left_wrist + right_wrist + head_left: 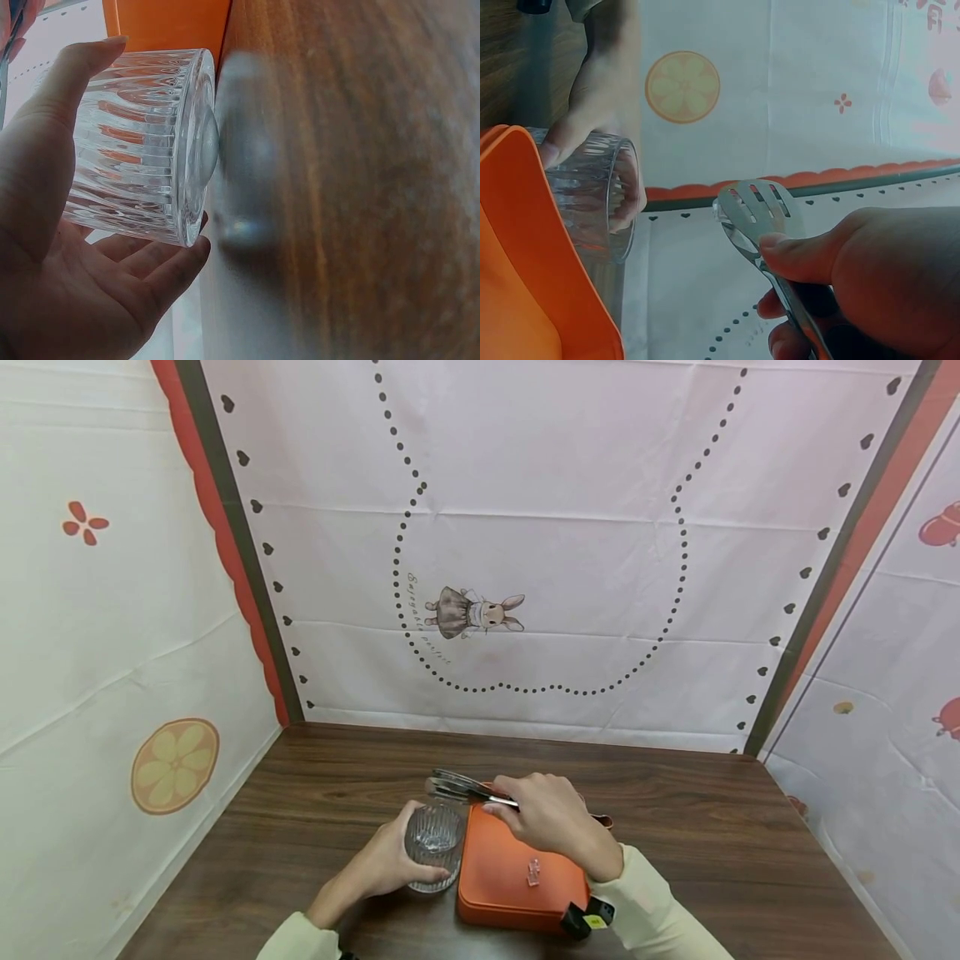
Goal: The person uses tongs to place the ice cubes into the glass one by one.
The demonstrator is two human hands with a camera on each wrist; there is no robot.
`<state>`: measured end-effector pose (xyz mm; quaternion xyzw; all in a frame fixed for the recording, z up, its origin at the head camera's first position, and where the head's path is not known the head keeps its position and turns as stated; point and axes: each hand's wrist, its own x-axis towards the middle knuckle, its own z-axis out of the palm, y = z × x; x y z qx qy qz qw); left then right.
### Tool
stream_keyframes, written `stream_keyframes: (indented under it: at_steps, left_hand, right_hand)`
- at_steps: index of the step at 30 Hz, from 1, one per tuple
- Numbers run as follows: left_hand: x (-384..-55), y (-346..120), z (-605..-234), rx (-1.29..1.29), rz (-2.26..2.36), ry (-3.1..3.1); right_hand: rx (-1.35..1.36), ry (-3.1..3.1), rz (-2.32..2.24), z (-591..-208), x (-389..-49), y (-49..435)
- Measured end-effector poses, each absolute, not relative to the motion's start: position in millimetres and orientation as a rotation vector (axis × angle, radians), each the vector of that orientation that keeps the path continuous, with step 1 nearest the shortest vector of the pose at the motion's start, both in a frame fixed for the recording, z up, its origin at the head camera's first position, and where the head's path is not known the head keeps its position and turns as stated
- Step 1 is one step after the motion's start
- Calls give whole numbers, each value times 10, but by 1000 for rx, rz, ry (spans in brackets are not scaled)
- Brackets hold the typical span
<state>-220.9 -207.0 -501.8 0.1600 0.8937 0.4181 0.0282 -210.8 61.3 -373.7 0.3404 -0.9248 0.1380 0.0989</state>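
My left hand (pixel 382 862) grips a clear ribbed glass (pixel 435 845), thumb on its near side and fingers around the far side. In the left wrist view the glass's thick base (pixel 196 146) is close over the wooden table. My right hand (pixel 546 814) holds metal tongs (pixel 459 787) above the orange box, their heads pointing left, up beyond the glass. The right wrist view shows the slotted tong head (pixel 759 208), with a small clear piece (pixel 720 211) at its edge. Another small clear piece (pixel 533 872) shows against the orange box (pixel 498 877).
The orange box stands just right of the glass, with a brown strap (pixel 602 820) at its far right. A black device with a yellow label (pixel 592 920) is at my right wrist. Printed cloth (pixel 555 568) hangs behind the table (pixel 697 827) and along both sides.
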Motion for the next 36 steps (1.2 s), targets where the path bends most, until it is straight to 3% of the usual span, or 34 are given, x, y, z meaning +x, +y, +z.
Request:
stream_keyframes:
  at_steps: [36]
  left_hand:
    - [-2215,-2064,-5013,490,1276,2762]
  right_hand:
    - [993,-2792,417,-3740,-2096,662]
